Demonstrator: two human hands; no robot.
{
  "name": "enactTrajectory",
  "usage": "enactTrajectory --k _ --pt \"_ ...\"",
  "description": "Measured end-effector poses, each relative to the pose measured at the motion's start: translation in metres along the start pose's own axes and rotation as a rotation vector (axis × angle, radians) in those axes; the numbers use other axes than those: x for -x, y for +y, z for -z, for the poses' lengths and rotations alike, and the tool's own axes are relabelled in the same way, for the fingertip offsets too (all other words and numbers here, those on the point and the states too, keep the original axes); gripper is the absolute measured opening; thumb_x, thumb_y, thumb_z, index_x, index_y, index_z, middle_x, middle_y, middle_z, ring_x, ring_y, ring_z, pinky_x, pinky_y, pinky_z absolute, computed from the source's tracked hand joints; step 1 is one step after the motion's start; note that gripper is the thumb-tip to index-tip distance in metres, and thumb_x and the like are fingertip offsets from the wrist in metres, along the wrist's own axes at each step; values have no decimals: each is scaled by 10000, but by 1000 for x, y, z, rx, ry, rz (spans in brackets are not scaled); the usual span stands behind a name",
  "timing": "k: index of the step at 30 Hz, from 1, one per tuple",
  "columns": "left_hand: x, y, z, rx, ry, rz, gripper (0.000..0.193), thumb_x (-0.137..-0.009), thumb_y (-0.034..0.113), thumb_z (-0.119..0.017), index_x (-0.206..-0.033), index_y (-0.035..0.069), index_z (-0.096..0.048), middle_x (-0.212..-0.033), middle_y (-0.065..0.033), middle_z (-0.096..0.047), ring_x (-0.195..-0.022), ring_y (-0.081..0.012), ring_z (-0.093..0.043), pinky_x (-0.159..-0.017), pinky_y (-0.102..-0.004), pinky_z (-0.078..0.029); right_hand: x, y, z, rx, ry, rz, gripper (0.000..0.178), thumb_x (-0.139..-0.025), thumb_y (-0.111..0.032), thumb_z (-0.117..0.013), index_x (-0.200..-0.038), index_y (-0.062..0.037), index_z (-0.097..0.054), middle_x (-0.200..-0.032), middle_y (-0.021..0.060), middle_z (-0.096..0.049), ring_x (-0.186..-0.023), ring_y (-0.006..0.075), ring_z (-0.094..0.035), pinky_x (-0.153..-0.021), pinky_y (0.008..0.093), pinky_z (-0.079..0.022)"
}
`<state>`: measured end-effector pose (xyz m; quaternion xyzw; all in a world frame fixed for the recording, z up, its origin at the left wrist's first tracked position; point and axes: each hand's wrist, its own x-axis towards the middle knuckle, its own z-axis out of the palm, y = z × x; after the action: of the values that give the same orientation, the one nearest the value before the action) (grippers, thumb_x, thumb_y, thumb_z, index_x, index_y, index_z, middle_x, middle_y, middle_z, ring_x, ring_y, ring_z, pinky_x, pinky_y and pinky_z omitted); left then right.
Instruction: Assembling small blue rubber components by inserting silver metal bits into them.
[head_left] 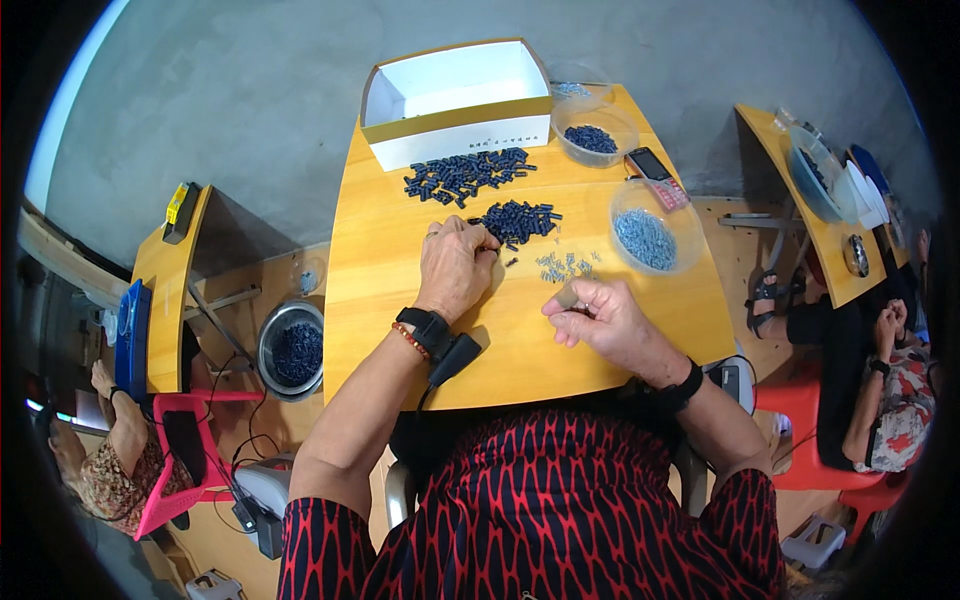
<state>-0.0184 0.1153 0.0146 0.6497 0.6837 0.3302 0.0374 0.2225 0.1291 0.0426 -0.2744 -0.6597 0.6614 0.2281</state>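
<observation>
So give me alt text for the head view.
A person's left grip is at the edge of a pile of small dark pieces on a wooden table; the right grip is near scattered pale bits. Farther back stand a gold-trimmed white box and clear bowls of parts.

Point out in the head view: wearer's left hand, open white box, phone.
Left hand (pixel 452 264): head view, on the back of the hand.
White box (pixel 440 143): head view, on the outside of its near wall.
Phone (pixel 656 178): head view, on the middle of its front face.
</observation>
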Motion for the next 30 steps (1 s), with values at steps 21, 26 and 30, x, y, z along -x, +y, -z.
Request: enactTrajectory --k 21,26,30 --pt "41 27 10 1404 -70 471 152 -924 38 -647 -1069 -1 -625 -898 -87 -680 -734 -117 -620 -672 -254 -532 -49 -35 9 6 105 10 128 -910 -12 -624 -1014 61 -627 -826 67 -662 -728 95 -645 -658 237 -532" --pt "40 29 5 1481 -92 464 126 -926 3 -628 -1052 -1 -621 -874 -59 -681 -728 -87 -618 -655 -233 -530 -63 -34 1 82 74 59 106 -914 4 -612 -1000 65 -603 -792 55 -645 -725 87 -632 -649 239 -523" --pt "41 23 1 1416 -86 411 132 -926 -1 -627 -1058 0 -620 -869 -58 -680 -721 -88 -614 -649 -232 -526 -69 -33 -4 128 65 108 96 -916 2 -607 -984 70 -602 -790 56 -650 -723 83 -627 -643 242 -517"
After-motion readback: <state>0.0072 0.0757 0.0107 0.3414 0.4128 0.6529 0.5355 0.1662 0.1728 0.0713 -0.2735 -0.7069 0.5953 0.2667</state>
